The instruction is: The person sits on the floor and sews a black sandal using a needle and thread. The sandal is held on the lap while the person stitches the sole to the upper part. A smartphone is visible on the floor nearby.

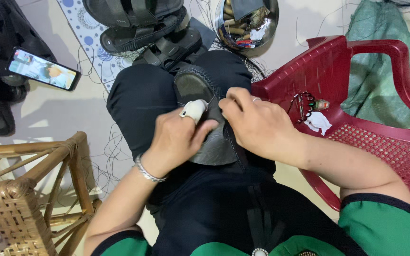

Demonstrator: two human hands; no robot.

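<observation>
A dark leather shoe upper (200, 90) with stitching along its edge rests between my knees on my black trousers. My left hand (179, 140) grips its lower part, and the forefinger wears a white protective wrap (193, 110). A silver bangle circles that wrist. My right hand (255, 124) is closed on the right edge of the leather, fingers pinched near the stitched seam; a ring shows on one finger. Whether a needle is between the fingers is hidden.
A red plastic chair (371, 137) stands at the right, with a bead string and white scrap on its seat. A cane stool (20, 194) is at the lower left. A lit phone (43, 69), black sandals (143, 28) and a metal bowl of tools (247, 21) lie ahead on the floor.
</observation>
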